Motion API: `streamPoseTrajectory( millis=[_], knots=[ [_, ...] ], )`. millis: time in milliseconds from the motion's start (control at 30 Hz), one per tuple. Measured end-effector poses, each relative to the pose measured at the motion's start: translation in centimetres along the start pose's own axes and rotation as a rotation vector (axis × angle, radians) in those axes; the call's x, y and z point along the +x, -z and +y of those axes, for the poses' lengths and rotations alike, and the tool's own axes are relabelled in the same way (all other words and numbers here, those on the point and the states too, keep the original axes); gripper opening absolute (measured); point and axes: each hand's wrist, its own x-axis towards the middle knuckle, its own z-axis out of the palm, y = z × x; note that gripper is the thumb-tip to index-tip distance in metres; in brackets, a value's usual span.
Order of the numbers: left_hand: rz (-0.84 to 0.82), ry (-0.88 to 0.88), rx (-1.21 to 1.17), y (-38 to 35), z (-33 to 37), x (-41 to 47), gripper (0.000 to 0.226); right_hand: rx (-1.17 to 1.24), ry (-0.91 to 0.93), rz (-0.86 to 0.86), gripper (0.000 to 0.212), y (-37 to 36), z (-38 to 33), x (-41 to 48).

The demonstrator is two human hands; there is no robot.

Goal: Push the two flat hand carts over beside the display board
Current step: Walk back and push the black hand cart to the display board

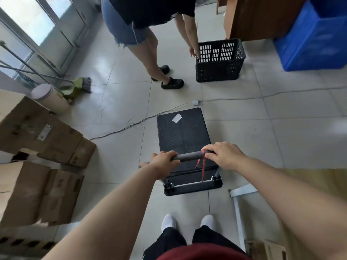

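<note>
Both hands, left hand (165, 161) and right hand (223, 154), grip the black flat cart's (183, 132) grey handle (189, 156).

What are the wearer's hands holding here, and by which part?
Both hold the flat hand cart by its push handle: left hand near the bar's left end, right hand at its right end.

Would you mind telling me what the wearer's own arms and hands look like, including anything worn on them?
Both forearms are bare, with no sleeve showing anywhere along them. The left hand and the right hand wear no gloves, and no ring, watch or bracelet is visible. Below the arms show a dark red top, black trousers and white footwear.
</note>
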Motion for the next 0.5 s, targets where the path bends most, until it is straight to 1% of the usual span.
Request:
streamPoseTrajectory(
  millis=[267,400,500],
  knots=[
    [-0.03,-0.077,0.101,0.3,-1.9,-0.7,0.023,0.052,-0.124,0.05,0.032,-2.3,-2.6,-3.0],
    [0.023,-0.151,0.147,0.9,-2.2,-0.7,0.025,0.098,-0.206,0.08,0.033,-3.4,-3.8,-3.7],
    [0.093,-0.205,0.181,1.2,-2.6,-0.5,0.026,0.121,-0.276,0.106,0.034,-4.2,-4.8,-3.9]
  ],
)
